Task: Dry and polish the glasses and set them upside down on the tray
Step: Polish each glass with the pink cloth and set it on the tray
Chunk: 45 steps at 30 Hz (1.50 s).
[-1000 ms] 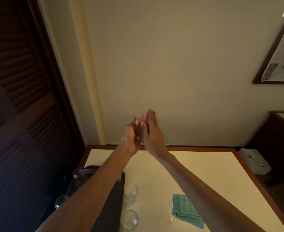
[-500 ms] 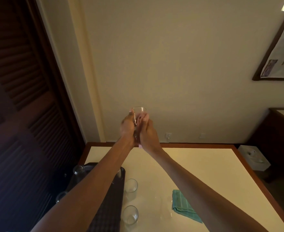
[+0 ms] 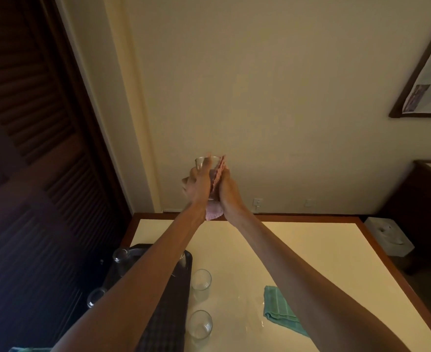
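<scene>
Above the table [image 3: 298, 250] | left hand [image 3: 196, 185] fingers [image 3: 204, 167] curled round glass [image 3: 199, 162] | right hand [image 3: 231, 191] grips pink cloth [image 3: 213, 212] against it

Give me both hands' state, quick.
Left hand: grips the glass.
Right hand: holds the pink cloth against the glass.

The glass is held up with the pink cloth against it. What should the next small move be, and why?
Probably turn the glass a little in the left hand, against the pink cloth that the right hand presses to it. The cloth lies on its right side only and the left side shows bare, so that part likely still needs wiping.
</scene>
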Motion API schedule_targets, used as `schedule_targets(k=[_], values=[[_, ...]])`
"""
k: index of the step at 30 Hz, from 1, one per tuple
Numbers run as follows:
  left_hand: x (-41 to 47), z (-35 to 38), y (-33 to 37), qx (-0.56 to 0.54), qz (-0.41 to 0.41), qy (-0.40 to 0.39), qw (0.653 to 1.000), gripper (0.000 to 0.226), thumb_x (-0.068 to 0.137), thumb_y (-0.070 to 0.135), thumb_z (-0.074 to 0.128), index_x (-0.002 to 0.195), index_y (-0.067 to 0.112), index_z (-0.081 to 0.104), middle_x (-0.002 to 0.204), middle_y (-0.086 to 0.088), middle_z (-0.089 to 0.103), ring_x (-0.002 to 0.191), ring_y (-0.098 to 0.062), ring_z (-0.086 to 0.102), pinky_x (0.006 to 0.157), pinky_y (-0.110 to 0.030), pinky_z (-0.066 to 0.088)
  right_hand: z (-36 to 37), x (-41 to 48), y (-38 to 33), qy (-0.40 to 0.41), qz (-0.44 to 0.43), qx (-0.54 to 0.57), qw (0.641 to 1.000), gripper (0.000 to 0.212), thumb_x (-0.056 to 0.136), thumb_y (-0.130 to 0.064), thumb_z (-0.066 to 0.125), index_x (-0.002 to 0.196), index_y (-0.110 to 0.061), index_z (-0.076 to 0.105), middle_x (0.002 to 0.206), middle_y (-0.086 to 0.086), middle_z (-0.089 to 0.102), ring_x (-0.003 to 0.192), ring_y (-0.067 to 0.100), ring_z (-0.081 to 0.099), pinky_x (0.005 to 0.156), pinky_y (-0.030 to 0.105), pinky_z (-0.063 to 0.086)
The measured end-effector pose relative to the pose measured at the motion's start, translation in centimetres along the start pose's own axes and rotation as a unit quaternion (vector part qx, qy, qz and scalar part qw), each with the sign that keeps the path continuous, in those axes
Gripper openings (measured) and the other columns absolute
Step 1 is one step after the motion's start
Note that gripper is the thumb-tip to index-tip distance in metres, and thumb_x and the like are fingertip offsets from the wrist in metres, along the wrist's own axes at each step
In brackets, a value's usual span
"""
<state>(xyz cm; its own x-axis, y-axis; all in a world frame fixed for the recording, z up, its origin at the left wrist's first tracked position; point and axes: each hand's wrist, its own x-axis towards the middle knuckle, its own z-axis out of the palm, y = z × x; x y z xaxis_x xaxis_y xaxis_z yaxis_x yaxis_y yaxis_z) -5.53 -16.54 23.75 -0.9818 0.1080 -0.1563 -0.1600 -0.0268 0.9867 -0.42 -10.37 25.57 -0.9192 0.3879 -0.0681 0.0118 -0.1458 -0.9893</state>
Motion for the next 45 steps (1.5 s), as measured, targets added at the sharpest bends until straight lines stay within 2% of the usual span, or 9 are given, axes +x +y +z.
schedule_targets(k=[4, 9, 14, 17, 21, 25, 30, 39, 45], values=[[-2.9, -1.1, 3.2, -0.105, -0.019, -0.008, 0.994, 0.092, 0.066, 0.085, 0.067, 0.133, 0.022, 0.057, 0.119, -0.01, 0.071, 0.107, -0.026, 0.072, 0.092, -0.046, 0.06, 0.5, -1.4, 1.5, -0.001, -0.12, -0.122, 0.985, 0.05, 0.108, -0.042, 0.021, 0.095, -0.017, 0.062, 0.08, 0.005, 0.067, 0.075, 0.019, 0.069, 0.069, 0.033, 0.056], [-4.1, -1.1, 4.0, -0.101, -0.039, -0.058, 0.992, 0.055, 0.106, 0.057, 0.039, 0.125, 0.015, 0.07, 0.114, -0.011, 0.075, 0.108, -0.025, 0.071, 0.097, -0.042, 0.058, 0.8, -0.5, 1.0, 0.053, -0.285, -0.234, 0.928, 0.03, 0.108, -0.037, 0.031, 0.125, -0.016, 0.046, 0.103, -0.002, 0.063, 0.09, 0.006, 0.065, 0.075, 0.026, 0.058], [-4.2, -0.2, 3.9, -0.07, -0.027, -0.078, 0.994, 0.058, 0.108, 0.055, 0.03, 0.124, 0.015, 0.07, 0.115, -0.009, 0.075, 0.105, -0.023, 0.071, 0.084, -0.035, 0.06, -0.9, 1.9, -2.1, 0.035, -0.084, -0.076, 0.993, 0.059, 0.105, -0.054, 0.024, 0.109, -0.012, 0.065, 0.086, 0.004, 0.071, 0.077, 0.02, 0.072, 0.07, 0.036, 0.061], [-1.6, 0.6, 2.7, -0.039, -0.005, -0.048, 0.998, 0.085, 0.086, 0.089, 0.036, 0.126, 0.023, 0.071, 0.125, -0.012, 0.069, 0.115, -0.028, 0.068, 0.101, -0.048, 0.056, -0.6, 2.0, -2.7, 0.023, 0.05, 0.065, 0.996, 0.059, 0.105, -0.05, 0.03, 0.08, -0.014, 0.069, 0.069, 0.006, 0.07, 0.062, 0.018, 0.069, 0.063, 0.032, 0.057], [-0.6, 0.6, 2.8, -0.014, 0.0, -0.019, 1.0, 0.104, 0.068, 0.095, 0.052, 0.146, 0.027, 0.05, 0.134, -0.011, 0.054, 0.121, -0.03, 0.06, 0.1, -0.049, 0.054, 0.0, 1.0, -1.3, -0.004, 0.035, 0.028, 0.999, 0.059, 0.107, -0.045, 0.021, 0.085, -0.018, 0.069, 0.085, 0.012, 0.069, 0.091, 0.027, 0.069, 0.092, 0.042, 0.054], [-1.2, -0.3, 4.0, -0.103, 0.023, -0.027, 0.994, 0.058, 0.1, 0.056, 0.054, 0.123, 0.003, 0.056, 0.101, -0.008, 0.069, 0.086, -0.016, 0.072, 0.063, -0.024, 0.057, 0.8, -0.7, -0.4, 0.02, -0.113, -0.116, 0.987, 0.051, 0.108, -0.039, 0.021, 0.104, -0.005, 0.059, 0.079, 0.007, 0.064, 0.067, 0.013, 0.064, 0.061, 0.025, 0.053], [-1.4, -0.4, 3.9, -0.107, -0.027, -0.069, 0.991, 0.047, 0.111, 0.047, 0.034, 0.109, 0.017, 0.071, 0.103, -0.005, 0.074, 0.099, -0.018, 0.071, 0.072, -0.025, 0.057, 1.2, -0.1, -0.1, 0.068, -0.242, -0.211, 0.945, 0.032, 0.107, -0.041, 0.031, 0.126, -0.018, 0.042, 0.108, -0.001, 0.061, 0.091, 0.008, 0.064, 0.068, 0.014, 0.053], [-2.8, 0.4, 4.3, -0.094, -0.044, -0.07, 0.992, 0.064, 0.107, 0.059, 0.029, 0.101, 0.015, 0.075, 0.097, -0.008, 0.076, 0.094, -0.02, 0.073, 0.091, -0.035, 0.059, -0.3, 2.7, -2.0, 0.072, -0.056, -0.144, 0.985, 0.067, 0.106, -0.051, 0.014, 0.105, -0.012, 0.069, 0.091, 0.009, 0.073, 0.084, 0.02, 0.071, 0.079, 0.032, 0.058], [3.7, 0.4, -0.4, -0.078, -0.05, -0.057, 0.994, 0.106, 0.052, 0.102, 0.061, 0.13, 0.03, 0.066, 0.131, -0.015, 0.064, 0.117, -0.033, 0.068, 0.096, -0.051, 0.058, 0.4, 1.5, 0.0, 0.033, -0.025, -0.17, 0.985, 0.069, 0.106, -0.048, 0.01, 0.072, -0.017, 0.063, 0.073, 0.006, 0.067, 0.081, 0.026, 0.071, 0.081, 0.037, 0.057]])
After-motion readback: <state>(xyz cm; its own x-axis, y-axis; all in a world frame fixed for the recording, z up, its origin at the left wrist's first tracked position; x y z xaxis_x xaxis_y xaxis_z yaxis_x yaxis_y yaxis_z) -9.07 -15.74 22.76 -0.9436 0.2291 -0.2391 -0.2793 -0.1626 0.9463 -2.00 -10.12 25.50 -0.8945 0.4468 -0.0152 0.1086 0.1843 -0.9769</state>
